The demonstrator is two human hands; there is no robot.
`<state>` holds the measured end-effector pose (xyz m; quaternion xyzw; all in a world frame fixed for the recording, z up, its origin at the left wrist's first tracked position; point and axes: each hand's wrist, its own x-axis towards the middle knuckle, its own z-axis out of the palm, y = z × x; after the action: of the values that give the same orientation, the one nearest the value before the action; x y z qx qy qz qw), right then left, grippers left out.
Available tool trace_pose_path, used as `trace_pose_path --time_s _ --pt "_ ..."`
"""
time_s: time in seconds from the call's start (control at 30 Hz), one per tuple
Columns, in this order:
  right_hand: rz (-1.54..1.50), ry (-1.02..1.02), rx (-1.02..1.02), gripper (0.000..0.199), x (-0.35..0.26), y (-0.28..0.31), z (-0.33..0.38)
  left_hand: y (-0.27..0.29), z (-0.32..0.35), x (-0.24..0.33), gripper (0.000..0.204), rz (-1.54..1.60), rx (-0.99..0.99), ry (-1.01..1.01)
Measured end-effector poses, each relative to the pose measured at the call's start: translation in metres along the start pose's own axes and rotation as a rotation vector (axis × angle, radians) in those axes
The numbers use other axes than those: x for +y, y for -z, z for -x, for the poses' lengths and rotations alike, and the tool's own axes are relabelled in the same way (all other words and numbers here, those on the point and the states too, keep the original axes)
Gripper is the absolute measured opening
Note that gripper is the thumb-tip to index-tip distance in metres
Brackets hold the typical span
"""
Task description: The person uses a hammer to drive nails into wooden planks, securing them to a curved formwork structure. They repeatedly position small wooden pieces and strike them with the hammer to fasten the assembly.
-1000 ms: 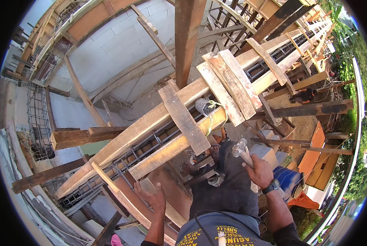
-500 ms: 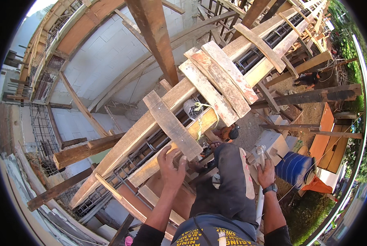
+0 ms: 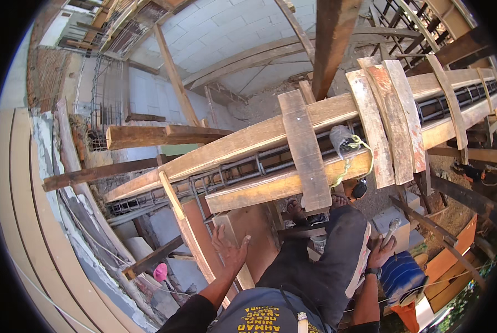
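My left hand (image 3: 231,251), fingers apart, rests against the upper part of a pale wooden board (image 3: 238,236) that stands below the formwork beam. A hammer (image 3: 392,226) with a silvery metal head points upward from my right hand (image 3: 380,254), which is closed around it beside my knee. Ahead, a weathered cross plank (image 3: 305,150) lies over the two side boards of the formwork, well above my left hand. Steel rebar (image 3: 243,171) runs between those boards. A clear plastic bag (image 3: 342,139) with dark contents and yellow-green string hangs right of the cross plank.
Several planks (image 3: 390,122) lie across the beam at the right. A thick timber post (image 3: 332,44) rises behind it. Dark timbers (image 3: 165,136) jut out at left. Below right are a blue drum (image 3: 399,275) and grey blocks (image 3: 390,222). Other people are partly visible lower down.
My view has swung to the left. My left hand has moved from beside the cross plank down to the pale board. My right hand still holds the hammer near my knee.
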<state>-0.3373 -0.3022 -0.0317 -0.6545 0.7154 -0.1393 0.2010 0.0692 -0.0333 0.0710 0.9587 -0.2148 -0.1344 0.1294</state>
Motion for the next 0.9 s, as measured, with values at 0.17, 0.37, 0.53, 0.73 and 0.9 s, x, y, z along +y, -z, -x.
trace_pose_path --time_s 0.17,0.37,0.53,0.73,0.9 --pt "-0.074 -0.05 -0.084 0.058 0.021 -0.024 -0.031 -0.016 -0.037 -0.036 0.088 0.274 0.237 0.13" --pt "-0.128 -0.082 -0.321 0.062 0.069 -0.035 -0.063 0.005 -0.096 -0.054 0.077 0.772 0.106 0.177" --pt "-0.151 -0.024 -0.421 0.055 0.06 -0.018 -0.068 -0.019 -0.108 -0.081 0.08 0.716 0.099 0.094" --pt "-0.118 -0.097 -0.359 0.055 0.035 -0.019 -0.049 -0.017 -0.119 -0.08 0.078 0.808 -0.035 0.112" --pt "-0.105 -0.115 -0.336 0.054 0.024 -0.017 -0.04 -0.022 -0.122 -0.078 0.073 0.854 -0.03 0.148"
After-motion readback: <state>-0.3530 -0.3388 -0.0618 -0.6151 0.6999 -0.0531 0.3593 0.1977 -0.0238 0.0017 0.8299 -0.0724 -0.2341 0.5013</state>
